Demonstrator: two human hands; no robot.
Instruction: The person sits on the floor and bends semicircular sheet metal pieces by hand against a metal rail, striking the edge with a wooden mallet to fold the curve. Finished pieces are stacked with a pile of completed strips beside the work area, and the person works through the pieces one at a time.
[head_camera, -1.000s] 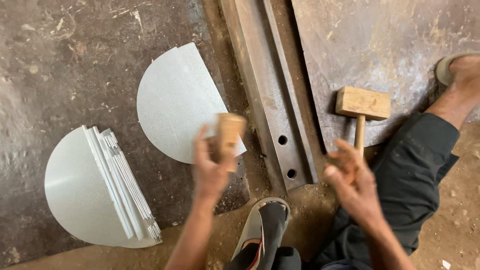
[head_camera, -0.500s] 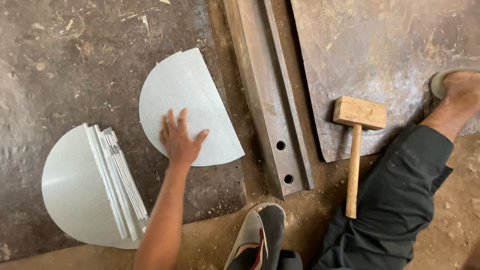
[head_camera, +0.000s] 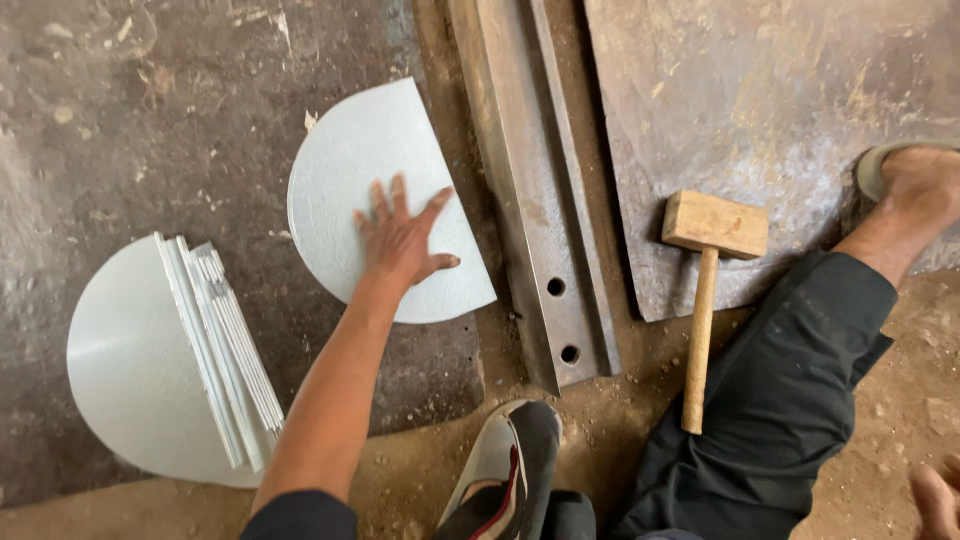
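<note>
Pressing flat on the half-disc (head_camera: 385, 200), the left hand (head_camera: 400, 240) is lying palm down with its fingers spread wide, gripping nothing; this looks like the step of steadying or shifting one sheet on the dark floor plate (head_camera: 120, 100). Left of the half-disc, a stack (head_camera: 170, 360) of like sheets is lying apart from it. Right of the half-disc, just beside it, a steel bar (head_camera: 535, 210) is running upward, and beyond that a mallet (head_camera: 705, 280) is resting untouched. The right hand (head_camera: 935, 495) is barely showing at the lower corner, far from the half-disc; whether it is spread or curled I cannot tell. A next move would call for a grip on the sheet's edge.

Floor-level metal workshop: sheet-metal half-discs (head_camera: 160, 370), steel bar (head_camera: 530, 190), wooden mallet (head_camera: 705, 290).
</note>
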